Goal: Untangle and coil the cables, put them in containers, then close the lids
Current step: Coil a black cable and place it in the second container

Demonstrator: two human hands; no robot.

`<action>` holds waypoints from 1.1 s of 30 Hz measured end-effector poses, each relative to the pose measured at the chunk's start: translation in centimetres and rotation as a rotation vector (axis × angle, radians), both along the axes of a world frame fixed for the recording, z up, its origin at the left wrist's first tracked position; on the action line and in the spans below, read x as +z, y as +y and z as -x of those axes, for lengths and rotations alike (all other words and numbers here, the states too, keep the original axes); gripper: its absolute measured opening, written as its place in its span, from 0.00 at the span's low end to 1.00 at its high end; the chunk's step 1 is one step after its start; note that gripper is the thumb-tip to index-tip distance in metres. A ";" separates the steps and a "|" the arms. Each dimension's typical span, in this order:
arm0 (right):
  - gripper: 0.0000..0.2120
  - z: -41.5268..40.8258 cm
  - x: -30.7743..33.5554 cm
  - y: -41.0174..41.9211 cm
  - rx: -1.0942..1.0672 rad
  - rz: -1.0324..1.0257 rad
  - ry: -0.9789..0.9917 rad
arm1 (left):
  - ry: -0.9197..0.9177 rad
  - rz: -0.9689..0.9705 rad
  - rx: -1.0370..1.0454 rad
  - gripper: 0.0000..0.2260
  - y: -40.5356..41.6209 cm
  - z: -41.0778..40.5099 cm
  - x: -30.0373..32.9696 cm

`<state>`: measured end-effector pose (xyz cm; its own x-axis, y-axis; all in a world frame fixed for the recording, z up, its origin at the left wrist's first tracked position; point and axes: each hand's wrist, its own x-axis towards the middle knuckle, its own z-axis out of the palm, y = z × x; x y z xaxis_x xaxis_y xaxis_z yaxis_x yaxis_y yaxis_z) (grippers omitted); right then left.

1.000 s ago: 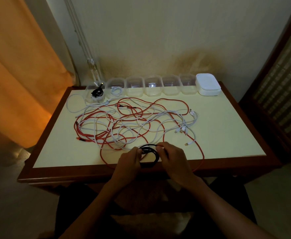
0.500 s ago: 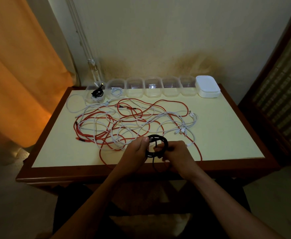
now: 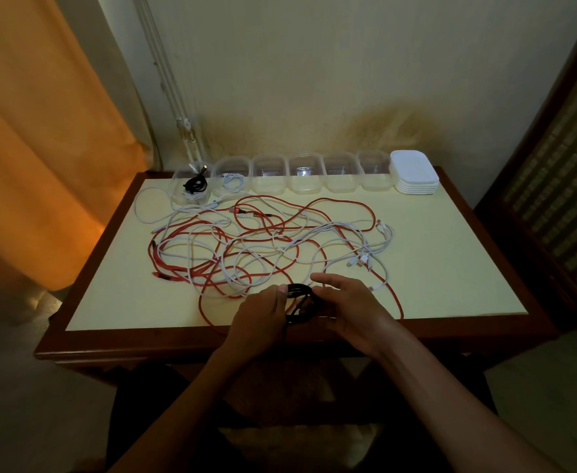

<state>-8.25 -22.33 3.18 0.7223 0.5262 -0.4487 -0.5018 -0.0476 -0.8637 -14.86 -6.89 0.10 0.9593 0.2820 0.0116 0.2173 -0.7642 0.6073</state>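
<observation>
Black cable coil [image 3: 299, 303] sits at the near worktop [image 3: 451, 268] edge, gripped by my left hand [image 3: 259, 314] and steadied by my loosely curled right hand [image 3: 348, 308], and next, I judge, goes into a far empty container [image 3: 269, 179].

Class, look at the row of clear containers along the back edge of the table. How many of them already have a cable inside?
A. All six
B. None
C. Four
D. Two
D: only the two leftmost hold cables, a black coil in the first container and a white cable in the second container; the other four look empty, and the stack of lids sits unused at the right end.
</observation>
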 end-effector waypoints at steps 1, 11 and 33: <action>0.14 0.0 -0.1 0.1 0.010 0.002 0.011 | 0.005 -0.003 -0.004 0.15 0.0 0.0 -0.1; 0.17 0.3 -1.2 0.8 0.011 0.193 -0.258 | -0.057 0.023 -0.076 0.14 0.0 -0.1 -1.0; 0.09 0.9 -3.4 -0.2 -0.032 0.178 -0.126 | 0.139 -0.307 -0.028 0.13 0.8 -0.2 -0.8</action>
<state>-9.19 -22.52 -0.22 0.7940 0.4224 -0.4372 -0.3938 -0.1906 -0.8992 -14.62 -6.14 -0.66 0.9652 0.2587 -0.0393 0.2577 -0.9136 0.3144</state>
